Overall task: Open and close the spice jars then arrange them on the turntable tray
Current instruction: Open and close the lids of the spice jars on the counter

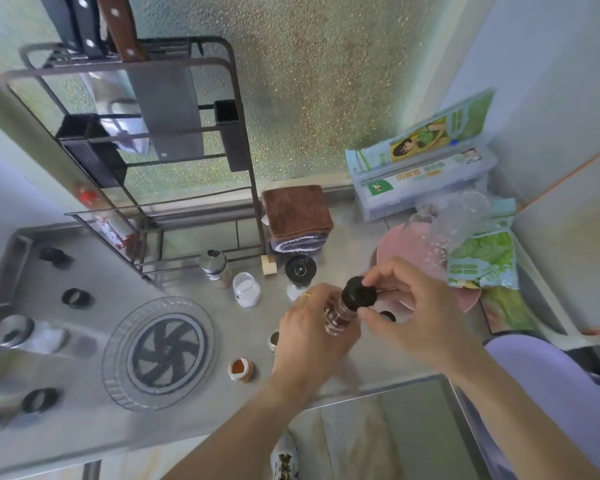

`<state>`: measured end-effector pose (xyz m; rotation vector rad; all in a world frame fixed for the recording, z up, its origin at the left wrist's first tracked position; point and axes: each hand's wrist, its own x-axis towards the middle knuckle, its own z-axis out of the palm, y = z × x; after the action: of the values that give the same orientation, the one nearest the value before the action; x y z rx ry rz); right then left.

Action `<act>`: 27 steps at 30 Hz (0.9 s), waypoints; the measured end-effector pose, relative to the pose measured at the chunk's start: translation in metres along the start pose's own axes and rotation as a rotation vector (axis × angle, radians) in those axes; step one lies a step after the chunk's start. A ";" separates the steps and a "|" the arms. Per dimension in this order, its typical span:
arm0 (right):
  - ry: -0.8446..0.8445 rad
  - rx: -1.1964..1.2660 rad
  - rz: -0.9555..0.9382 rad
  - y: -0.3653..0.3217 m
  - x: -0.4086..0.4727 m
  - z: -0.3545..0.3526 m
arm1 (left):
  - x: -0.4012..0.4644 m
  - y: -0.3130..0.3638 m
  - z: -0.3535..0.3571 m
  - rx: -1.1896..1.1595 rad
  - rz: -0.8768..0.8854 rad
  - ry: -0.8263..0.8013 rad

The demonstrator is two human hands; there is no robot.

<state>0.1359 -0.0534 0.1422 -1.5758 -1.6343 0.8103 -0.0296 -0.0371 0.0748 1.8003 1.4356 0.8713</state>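
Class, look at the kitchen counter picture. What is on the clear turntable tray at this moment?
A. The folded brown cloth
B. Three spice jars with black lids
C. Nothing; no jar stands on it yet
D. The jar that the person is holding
C: the turntable tray shows only its own black spoked centre, while the left hand and right hand hold a spice jar off to its right.

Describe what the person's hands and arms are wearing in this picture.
Both forearms are bare: no sleeves, gloves or watch reach into view. The left hand wears a thin gold-coloured ring on one finger. The right hand shows no ring or other jewellery. A pale lilac garment shows at the lower right, beside the right arm.
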 end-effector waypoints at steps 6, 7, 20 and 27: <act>-0.194 -0.496 -0.047 -0.025 0.012 -0.011 | -0.007 -0.003 -0.010 0.038 0.178 0.005; -0.205 -0.576 -0.039 -0.029 0.013 -0.011 | -0.008 -0.005 -0.010 0.051 0.202 0.011; -0.364 -0.923 -0.018 -0.015 -0.017 0.020 | -0.047 -0.045 0.013 0.091 0.295 0.018; -0.343 -1.004 -0.015 0.012 -0.030 0.048 | -0.059 -0.077 0.037 0.087 0.389 0.064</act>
<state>0.1018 -0.0810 0.1038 -2.1342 -2.5246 0.2159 -0.0509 -0.0852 -0.0151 2.1777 1.1938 1.0806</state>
